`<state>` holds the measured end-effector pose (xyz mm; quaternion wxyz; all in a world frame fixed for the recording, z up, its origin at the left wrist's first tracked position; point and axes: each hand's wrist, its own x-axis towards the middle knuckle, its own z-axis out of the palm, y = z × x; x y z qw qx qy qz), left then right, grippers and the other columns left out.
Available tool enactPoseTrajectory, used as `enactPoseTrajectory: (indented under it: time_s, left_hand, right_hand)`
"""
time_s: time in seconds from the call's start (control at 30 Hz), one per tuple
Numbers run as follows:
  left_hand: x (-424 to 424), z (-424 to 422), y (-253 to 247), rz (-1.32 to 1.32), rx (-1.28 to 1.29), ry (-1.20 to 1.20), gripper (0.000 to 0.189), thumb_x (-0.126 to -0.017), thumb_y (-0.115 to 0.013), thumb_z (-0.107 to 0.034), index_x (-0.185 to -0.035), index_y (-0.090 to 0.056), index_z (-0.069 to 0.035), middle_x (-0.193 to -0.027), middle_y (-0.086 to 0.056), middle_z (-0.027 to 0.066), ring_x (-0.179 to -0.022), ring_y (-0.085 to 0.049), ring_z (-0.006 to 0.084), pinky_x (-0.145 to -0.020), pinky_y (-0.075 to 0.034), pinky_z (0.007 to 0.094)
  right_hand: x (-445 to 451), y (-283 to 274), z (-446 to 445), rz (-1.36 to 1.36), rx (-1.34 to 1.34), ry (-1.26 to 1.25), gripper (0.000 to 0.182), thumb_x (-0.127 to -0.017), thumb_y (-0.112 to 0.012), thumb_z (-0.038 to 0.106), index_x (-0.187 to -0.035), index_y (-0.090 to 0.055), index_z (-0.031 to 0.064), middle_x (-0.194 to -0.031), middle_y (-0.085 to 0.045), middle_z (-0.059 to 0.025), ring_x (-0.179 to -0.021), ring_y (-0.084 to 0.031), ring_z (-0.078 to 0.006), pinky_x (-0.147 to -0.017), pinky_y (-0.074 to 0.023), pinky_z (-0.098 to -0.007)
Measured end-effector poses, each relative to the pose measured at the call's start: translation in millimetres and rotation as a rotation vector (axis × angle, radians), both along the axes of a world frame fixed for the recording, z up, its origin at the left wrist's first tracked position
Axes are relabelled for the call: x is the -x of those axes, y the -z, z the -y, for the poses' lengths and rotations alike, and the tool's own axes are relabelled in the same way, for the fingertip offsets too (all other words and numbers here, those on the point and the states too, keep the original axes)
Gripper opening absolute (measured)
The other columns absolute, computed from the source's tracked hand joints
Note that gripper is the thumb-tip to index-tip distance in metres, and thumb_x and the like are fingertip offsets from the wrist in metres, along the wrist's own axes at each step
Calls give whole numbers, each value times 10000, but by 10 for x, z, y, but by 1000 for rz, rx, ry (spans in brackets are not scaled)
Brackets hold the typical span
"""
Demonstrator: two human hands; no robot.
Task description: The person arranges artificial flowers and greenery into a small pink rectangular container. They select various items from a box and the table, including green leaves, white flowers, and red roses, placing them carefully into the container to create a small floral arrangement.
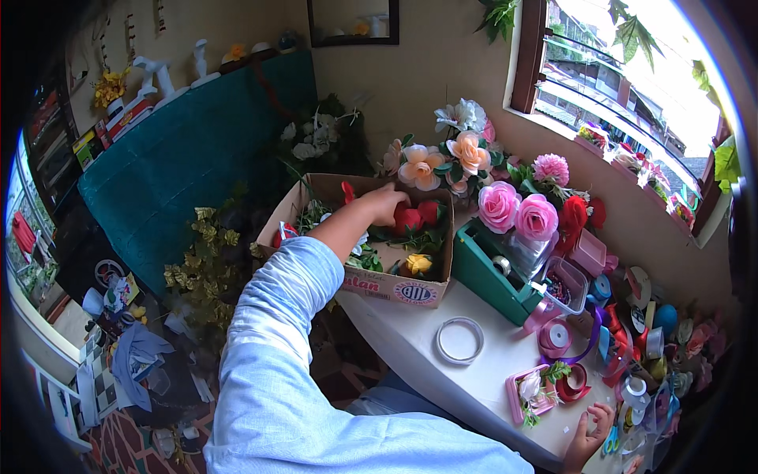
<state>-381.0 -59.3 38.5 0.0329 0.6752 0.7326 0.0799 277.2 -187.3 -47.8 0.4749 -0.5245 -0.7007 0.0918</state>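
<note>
My left hand [386,204] reaches into an open cardboard box [439,290] and touches red artificial roses [408,219]. Its fingertips are partly hidden, so a grip on a bloom cannot be made out. A yellow artificial rose [418,264], white flowers and green leaves also lie in the box. Down at the lower right, my right hand [592,431] is over the table's edge with loosely bent fingers apart, holding nothing visible. Close to it are a small pink box [514,398] with a white artificial rose [530,386] on it, a dark red ribbon roll [572,385] and blue-handled scissors [612,439].
The white table [408,326] bears a clear tape roll [460,340], a green tape dispenser [488,275] and a plastic tub of beads [565,284]. Ribbon spools [555,338] crowd its right side. Pink artificial roses [536,217] stand behind the dispenser. Gold-leaved foliage [204,260] stands left of the box.
</note>
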Motion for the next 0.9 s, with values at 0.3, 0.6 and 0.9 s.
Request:
enactPoseTrajectory:
  time_s: [0.3,0.6,0.9]
  left_hand:
    - [180,315,-290,45,-276,-158,325,-699,-821,-82,-999,-698,-107,-1014,-701,135,-997,-665,338,-847,-535,427]
    - [-711,809,-835,922,-524,356,293,-842,-713,52,-1094,-610,-56,-1063,-659,56,-1038,-628,150,-924,-528,323]
    - [-2853,1345,-544,295,-703,695,497,-761,-780,-113,-1224,-600,-136,-1120,-642,93,-1019,-643,289,-853,-554,397]
  right_hand:
    - [-32,57,-31,-54,6,-36,131,-845,-620,20,-973,-603,39,-1153,-561,-90,-1081,-528,-213,-877,-379,-327]
    - [587,-536,48,-44,-74,-186,332,-736,-718,-38,-1046,-626,37,-1191,-574,-177,-1133,-561,-320,-999,-424,-406]
    - [1370,-1155,-21,-368,114,-718,723,-710,-868,110,-1355,-545,58,-1342,-493,-137,-1089,-615,-205,-803,-583,-294]
